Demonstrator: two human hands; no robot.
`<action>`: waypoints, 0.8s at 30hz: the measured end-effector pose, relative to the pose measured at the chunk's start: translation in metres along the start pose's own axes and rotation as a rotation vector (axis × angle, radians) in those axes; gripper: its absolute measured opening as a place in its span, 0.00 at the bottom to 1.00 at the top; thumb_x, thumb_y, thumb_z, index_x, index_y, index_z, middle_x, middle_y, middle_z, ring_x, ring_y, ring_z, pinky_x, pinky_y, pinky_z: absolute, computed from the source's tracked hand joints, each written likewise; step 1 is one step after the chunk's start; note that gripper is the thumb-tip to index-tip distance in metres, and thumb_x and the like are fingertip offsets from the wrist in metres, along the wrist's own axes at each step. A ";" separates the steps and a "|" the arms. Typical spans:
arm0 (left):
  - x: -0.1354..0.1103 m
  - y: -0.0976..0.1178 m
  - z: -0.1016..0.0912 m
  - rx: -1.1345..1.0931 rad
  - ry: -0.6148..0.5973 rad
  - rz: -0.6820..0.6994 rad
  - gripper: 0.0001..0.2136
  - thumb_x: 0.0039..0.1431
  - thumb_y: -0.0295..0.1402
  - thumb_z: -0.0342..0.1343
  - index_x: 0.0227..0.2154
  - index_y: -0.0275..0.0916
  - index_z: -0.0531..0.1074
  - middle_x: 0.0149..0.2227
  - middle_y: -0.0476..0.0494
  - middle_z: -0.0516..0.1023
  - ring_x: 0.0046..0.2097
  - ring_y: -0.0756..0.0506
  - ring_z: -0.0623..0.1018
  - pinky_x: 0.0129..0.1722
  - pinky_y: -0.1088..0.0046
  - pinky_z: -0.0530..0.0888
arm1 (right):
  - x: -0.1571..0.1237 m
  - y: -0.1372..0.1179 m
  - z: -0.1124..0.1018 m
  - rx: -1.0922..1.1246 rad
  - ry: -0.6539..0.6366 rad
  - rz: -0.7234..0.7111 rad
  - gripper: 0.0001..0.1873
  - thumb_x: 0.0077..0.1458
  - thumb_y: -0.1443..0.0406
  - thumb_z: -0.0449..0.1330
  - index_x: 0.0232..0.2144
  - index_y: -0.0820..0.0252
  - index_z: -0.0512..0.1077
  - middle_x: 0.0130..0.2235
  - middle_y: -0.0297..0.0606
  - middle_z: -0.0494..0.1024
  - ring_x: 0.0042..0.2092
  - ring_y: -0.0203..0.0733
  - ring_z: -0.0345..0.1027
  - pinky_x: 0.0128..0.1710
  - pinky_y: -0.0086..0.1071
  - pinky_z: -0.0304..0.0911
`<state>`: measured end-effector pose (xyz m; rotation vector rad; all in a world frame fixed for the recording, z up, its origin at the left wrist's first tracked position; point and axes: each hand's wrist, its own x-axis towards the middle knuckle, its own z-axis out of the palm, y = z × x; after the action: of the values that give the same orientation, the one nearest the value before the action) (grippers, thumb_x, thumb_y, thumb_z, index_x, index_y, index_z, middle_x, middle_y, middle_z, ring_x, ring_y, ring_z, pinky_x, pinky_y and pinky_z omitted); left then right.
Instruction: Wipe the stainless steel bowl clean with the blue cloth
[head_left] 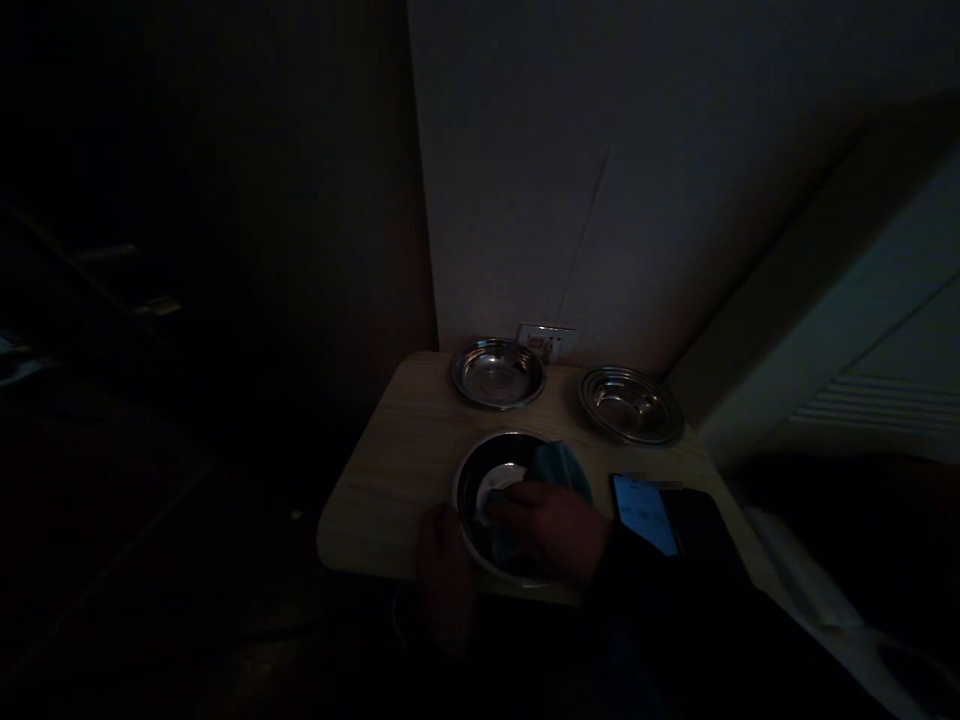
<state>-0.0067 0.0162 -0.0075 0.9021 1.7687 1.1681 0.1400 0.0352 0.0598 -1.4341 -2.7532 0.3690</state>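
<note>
A round metal bowl rests near the front edge of a small wooden table. My left hand is closed at the bowl's left front side, its fingers curled at the rim. Inside the bowl, my right hand presses a teal cloth against the inner surface. Part of the cloth sticks up behind my knuckles, and part lies under my fingers. Dim light hides the details of both hands.
Two shallow metal dishes, one at the back left and one at the back right, stand on the table. A lit phone lies at the right, beside a dark flat object. A wall socket sits behind the table.
</note>
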 end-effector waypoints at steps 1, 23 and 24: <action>-0.001 0.001 -0.002 0.008 -0.011 0.013 0.13 0.55 0.40 0.43 0.32 0.39 0.69 0.33 0.43 0.75 0.34 0.45 0.74 0.34 0.69 0.69 | 0.000 -0.001 0.002 -0.002 0.040 -0.005 0.17 0.58 0.66 0.49 0.49 0.53 0.67 0.45 0.41 0.73 0.45 0.43 0.66 0.44 0.36 0.58; 0.020 0.005 0.010 0.038 -0.088 0.158 0.15 0.54 0.41 0.46 0.36 0.37 0.72 0.39 0.38 0.77 0.41 0.42 0.75 0.43 0.65 0.69 | 0.021 0.002 0.031 -0.059 -0.184 -0.050 0.13 0.54 0.71 0.51 0.38 0.58 0.73 0.44 0.39 0.73 0.49 0.43 0.61 0.47 0.34 0.59; 0.021 0.005 0.010 0.051 -0.100 0.165 0.15 0.54 0.41 0.46 0.35 0.37 0.72 0.39 0.38 0.77 0.41 0.42 0.75 0.43 0.65 0.69 | 0.025 0.001 0.032 -0.067 -0.160 -0.011 0.13 0.54 0.70 0.51 0.38 0.58 0.73 0.44 0.41 0.73 0.49 0.44 0.61 0.46 0.35 0.60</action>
<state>-0.0059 0.0397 -0.0098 1.1347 1.6748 1.1642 0.1224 0.0502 0.0262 -1.4650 -2.9245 0.4119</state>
